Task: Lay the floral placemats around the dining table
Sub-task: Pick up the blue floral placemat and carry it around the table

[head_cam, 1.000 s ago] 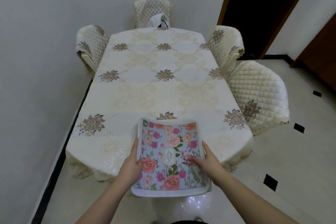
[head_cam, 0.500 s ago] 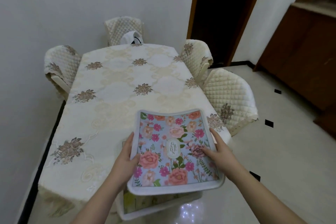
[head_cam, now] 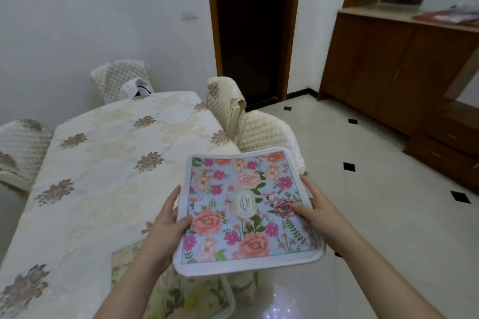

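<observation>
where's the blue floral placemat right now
In the head view, the blue floral placemat is held between both hands, lower centre, off the dining table's near right corner.

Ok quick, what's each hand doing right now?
Left hand: grips the left edge of the floral placemat.
Right hand: grips its right edge, thumb on top.

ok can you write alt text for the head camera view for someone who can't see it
A person's left hand and right hand grip the side edges of a blue floral placemat, held in the air past the near right corner of a dining table. A yellowish placemat lies at the table's near end, partly hidden, with quilted chairs around it.
</observation>
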`<act>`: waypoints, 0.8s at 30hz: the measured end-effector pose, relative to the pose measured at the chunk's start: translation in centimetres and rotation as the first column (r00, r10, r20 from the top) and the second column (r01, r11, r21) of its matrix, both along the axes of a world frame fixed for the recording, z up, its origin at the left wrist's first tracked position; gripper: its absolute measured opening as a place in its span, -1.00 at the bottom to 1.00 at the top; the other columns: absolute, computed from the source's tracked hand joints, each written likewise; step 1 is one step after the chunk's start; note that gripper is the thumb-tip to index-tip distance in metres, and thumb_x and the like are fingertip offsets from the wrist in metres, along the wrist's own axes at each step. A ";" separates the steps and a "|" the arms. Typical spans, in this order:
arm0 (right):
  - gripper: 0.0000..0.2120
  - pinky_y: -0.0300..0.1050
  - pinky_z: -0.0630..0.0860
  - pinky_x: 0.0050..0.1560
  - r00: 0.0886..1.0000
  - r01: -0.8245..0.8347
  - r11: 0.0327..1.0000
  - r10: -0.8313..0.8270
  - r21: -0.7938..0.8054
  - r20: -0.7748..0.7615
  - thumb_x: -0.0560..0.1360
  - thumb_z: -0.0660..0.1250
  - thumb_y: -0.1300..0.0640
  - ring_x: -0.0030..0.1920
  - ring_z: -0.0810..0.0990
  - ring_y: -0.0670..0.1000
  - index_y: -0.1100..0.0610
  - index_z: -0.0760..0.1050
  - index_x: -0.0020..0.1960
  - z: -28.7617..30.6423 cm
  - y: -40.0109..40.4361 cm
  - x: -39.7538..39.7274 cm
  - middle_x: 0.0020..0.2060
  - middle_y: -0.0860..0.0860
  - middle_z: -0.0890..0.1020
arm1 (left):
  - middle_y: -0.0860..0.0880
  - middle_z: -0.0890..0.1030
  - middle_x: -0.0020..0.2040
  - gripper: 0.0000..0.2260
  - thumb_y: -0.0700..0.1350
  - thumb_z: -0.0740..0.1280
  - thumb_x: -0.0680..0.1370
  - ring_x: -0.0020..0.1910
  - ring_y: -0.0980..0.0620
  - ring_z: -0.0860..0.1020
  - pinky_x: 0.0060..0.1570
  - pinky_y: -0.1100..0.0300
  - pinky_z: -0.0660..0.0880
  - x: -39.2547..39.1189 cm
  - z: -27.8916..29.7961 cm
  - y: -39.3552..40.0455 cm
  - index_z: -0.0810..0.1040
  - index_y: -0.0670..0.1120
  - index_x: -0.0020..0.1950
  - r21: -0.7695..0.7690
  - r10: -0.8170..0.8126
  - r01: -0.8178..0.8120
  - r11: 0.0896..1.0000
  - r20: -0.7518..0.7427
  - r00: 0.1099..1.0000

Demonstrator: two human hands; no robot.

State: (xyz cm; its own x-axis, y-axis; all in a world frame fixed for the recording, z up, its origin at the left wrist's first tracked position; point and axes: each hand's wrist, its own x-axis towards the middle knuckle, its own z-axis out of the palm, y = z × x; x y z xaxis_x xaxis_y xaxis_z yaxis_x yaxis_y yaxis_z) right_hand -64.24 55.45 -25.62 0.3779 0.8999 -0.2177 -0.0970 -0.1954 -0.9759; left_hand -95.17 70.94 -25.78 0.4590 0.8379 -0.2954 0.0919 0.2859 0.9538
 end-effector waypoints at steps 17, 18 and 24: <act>-0.46 0.09 0.66 -0.31 0.980 0.170 0.985 -0.168 0.016 -0.104 0.57 0.33 0.31 -0.08 0.72 0.29 -0.29 0.36 0.29 3.6 -6.0 20.6 -0.03 0.18 0.72 | -0.15 0.70 0.10 -0.47 -0.37 0.26 0.61 -0.01 -0.33 0.68 -0.22 -0.19 0.66 23.1 5.1 -2.3 0.43 0.26 0.32 -0.001 -0.133 0.134 0.991 0.125 0.983; -0.44 0.11 0.66 -0.29 0.978 0.177 0.984 -0.174 0.017 -0.111 0.57 0.33 0.31 -0.07 0.71 0.29 -0.27 0.34 0.33 3.5 -5.9 21.3 -0.01 0.18 0.72 | -0.15 0.70 0.10 -0.47 -0.37 0.25 0.62 -0.01 -0.32 0.68 -0.22 -0.19 0.66 23.8 5.1 -2.1 0.43 0.26 0.31 0.000 -0.138 0.140 0.990 0.128 0.982; -0.45 0.17 0.66 -0.22 0.964 0.197 0.980 -0.193 0.000 -0.180 0.57 0.34 0.28 -0.03 0.70 0.32 -0.30 0.35 0.33 2.6 -3.2 24.6 0.04 0.21 0.70 | -0.12 0.72 0.06 -0.45 -0.37 0.25 0.61 -0.04 -0.31 0.69 -0.27 -0.13 0.66 27.2 4.6 1.4 0.40 0.28 0.33 0.006 -0.141 0.141 0.990 0.123 0.982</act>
